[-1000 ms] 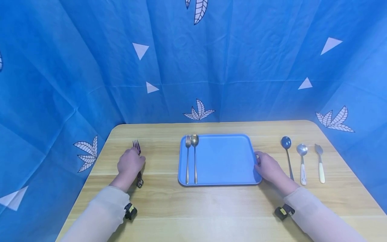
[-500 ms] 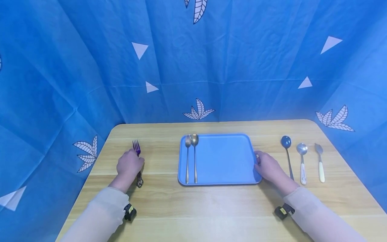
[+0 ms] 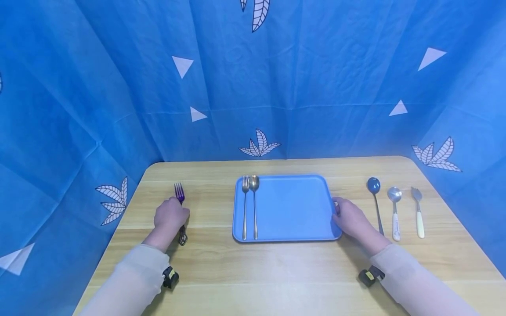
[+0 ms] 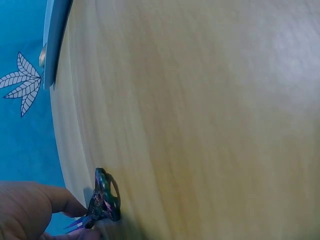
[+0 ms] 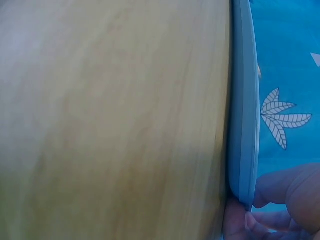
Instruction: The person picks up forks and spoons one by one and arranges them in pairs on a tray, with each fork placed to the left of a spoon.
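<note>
At the left of the table, my left hand pinches a dark purple fork by its middle. The tines point away from me, and the ornate handle end shows in the left wrist view. My right hand grips the right rim of the blue tray, thumb above and fingers below at its corner. On the tray's left side a metal fork and a golden spoon lie side by side, handles toward me.
Right of my right hand lie a dark long-handled spoon, a white-handled spoon and a small pale-handled fork. The wooden table ends at a blue patterned curtain behind and at both sides.
The dark purple fork and my left hand have shifted very slightly to the right. My right hand and the tray have stayed put.
</note>
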`<state>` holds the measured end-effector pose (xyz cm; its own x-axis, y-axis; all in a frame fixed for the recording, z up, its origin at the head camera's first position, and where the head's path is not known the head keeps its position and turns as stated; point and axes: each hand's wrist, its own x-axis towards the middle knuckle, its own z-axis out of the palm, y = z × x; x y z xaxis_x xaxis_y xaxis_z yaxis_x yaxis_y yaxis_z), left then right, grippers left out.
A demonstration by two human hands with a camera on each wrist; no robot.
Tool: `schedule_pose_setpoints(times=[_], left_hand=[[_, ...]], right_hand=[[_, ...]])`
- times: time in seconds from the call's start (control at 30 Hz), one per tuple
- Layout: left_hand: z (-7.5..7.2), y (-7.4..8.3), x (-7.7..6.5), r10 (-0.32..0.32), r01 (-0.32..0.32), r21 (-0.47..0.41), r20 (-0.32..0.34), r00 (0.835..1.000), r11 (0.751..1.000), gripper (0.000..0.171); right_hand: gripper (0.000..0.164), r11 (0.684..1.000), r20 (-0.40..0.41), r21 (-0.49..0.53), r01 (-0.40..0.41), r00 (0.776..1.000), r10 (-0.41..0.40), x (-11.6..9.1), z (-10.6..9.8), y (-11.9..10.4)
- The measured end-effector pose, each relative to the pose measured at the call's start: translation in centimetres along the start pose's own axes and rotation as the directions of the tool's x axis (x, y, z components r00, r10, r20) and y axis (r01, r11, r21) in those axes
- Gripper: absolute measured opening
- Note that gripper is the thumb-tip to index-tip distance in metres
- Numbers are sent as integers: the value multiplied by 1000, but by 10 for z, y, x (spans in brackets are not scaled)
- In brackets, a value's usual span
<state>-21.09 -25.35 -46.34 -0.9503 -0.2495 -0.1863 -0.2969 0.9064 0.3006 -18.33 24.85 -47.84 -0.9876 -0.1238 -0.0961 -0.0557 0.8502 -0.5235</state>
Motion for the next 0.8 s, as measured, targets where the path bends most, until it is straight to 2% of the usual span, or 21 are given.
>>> schedule_pose_setpoints(times=[0.5, 0.8], left_hand=[[-1, 5, 0, 22, -22, 6, 14, 1000, 1000, 29], [1, 7, 3, 4, -3, -9, 35, 999, 1000, 19]], right_hand=[[57, 1000, -6, 6, 11, 1000, -11, 0, 0, 0], [57, 1000, -11, 8, 14, 1000, -14, 0, 0, 0]])
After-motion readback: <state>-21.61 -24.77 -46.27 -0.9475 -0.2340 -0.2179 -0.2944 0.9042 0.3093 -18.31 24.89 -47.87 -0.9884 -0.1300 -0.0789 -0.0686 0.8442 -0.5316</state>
